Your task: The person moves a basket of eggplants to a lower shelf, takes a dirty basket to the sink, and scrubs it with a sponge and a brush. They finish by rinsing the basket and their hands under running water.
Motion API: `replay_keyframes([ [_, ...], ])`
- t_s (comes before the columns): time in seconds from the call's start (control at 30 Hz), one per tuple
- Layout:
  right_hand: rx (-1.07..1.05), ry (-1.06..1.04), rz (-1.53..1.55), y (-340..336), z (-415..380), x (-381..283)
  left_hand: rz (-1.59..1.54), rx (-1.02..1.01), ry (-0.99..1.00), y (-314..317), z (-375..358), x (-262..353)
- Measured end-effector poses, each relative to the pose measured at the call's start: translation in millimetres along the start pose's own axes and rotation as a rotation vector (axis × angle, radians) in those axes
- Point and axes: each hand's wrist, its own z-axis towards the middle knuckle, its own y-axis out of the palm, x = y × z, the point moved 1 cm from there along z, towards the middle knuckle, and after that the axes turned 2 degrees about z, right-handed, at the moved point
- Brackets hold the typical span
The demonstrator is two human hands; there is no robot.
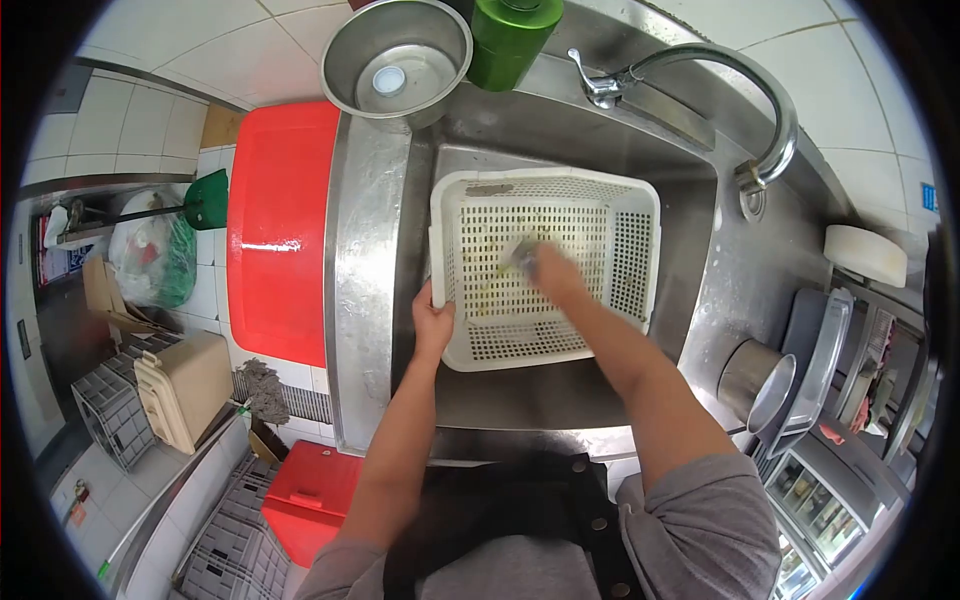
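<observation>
A white perforated plastic basket (pixel 545 350) sits in the stainless steel sink (pixel 500 405). On its left side, my left hand (pixel 433 322) is closed around the rim. Inside the basket, my right hand (pixel 556 275) is closed on a small grey scrubber (pixel 523 255), pressed near the slotted bottom. Motion blurs that hand and the scrubber, so its exact kind is hard to make out. Yellowish-green streaks show on the basket's bottom around it.
A curved faucet (pixel 780 130) rises at the back right. A metal pot (pixel 398 110) and a green bottle (pixel 512 45) stand behind the sink. Left is a red lid (pixel 283 235); another metal pot (pixel 757 385) lies tilted at right.
</observation>
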Motion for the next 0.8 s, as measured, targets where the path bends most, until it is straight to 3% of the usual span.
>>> replay_keyframes([
  [0.07, 0.343, 0.414, 0.060, -40, 19, 26, -0.007, -0.021, -0.051, 4, 0, 5],
  [0.1, 0.317, 0.665, 0.067, -52, 26, 32, -0.010, -0.030, -0.059, 5, -2, 1],
  [0.13, 0.324, 0.679, 0.064, -41, 25, 38, -0.035, -0.018, -0.081, 5, 1, -1],
  [0.2, 0.167, 0.416, 0.033, -5, 26, 35, -0.075, -0.010, -0.100, 12, 3, -2],
  [0.27, -0.022, 0.022, -0.047, 29, -26, -4, -0.116, 0.030, -0.069, 12, 1, 4],
  [0.33, -0.249, 0.099, -0.044, 26, -54, -37, -0.049, 0.018, -0.040, 6, -4, 3],
  [0.47, -0.060, 0.150, -0.190, 2, -64, -18, 0.133, 0.047, 0.071, 3, 4, -21],
  [0.53, 0.304, 0.154, -0.308, 1, -74, 10, 0.156, 0.032, 0.102, -1, 7, -29],
  [0.57, 0.424, 0.123, -0.164, -16, -90, 15, 0.107, 0.032, 0.046, -2, 8, -35],
  [0.67, 0.720, 0.042, 0.120, -130, -185, 9, 0.060, 0.001, 0.048, 5, 2, -14],
  [0.7, 0.911, 0.025, 0.176, -156, -213, 30, 0.035, -0.011, 0.045, 7, 1, -13],
  [0.73, 1.193, 0.077, -0.066, -180, -256, 42, 0.013, -0.013, 0.040, 7, 1, -12],
  [0.77, 1.330, 0.138, 0.046, -201, -293, 87, 0.024, -0.027, 0.036, 6, 2, -15],
  [0.8, 1.441, 0.241, -0.207, -234, -334, 100, 0.001, -0.035, -0.022, 4, 3, -20],
])
